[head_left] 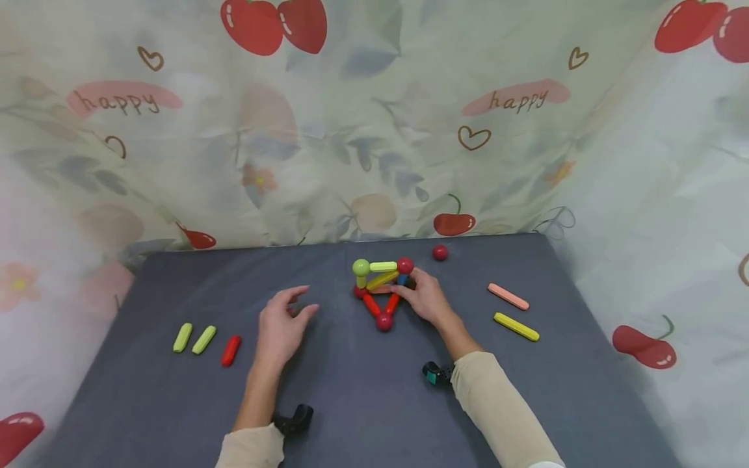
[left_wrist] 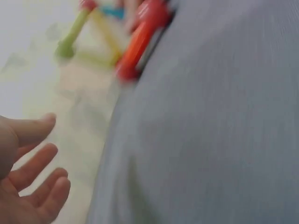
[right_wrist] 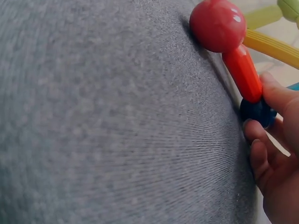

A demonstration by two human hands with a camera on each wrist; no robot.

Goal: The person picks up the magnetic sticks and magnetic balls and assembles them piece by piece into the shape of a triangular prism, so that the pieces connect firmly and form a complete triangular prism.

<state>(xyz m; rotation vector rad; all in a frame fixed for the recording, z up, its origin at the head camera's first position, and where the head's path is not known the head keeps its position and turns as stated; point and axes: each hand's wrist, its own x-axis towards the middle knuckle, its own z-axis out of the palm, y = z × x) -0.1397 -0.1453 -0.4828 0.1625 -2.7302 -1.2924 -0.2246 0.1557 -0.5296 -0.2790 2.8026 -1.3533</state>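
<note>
A frame of colored balls and magnetic-looking sticks stands near the far middle of the table. Its base shows two red sticks (head_left: 372, 305) meeting at a red ball (head_left: 383, 322); above, a light green stick (head_left: 383, 266) joins a green ball (head_left: 361, 267) to another red ball (head_left: 405, 265). A yellow stick (head_left: 383, 281) slants across. My right hand (head_left: 432, 300) is at the frame's right side, thumb and fingers gripping a dark blue ball (right_wrist: 258, 113) at a red stick's end. To the left, apart from the frame, my left hand (head_left: 282, 325) holds nothing, fingers spread and slightly bent.
Two light green sticks (head_left: 193, 338) and a red stick (head_left: 231, 351) lie at the left. At the right are a pink stick (head_left: 508, 296) and a yellow stick (head_left: 517, 327). A loose red ball (head_left: 440, 252) sits near the back edge, before a printed cloth (head_left: 328, 175).
</note>
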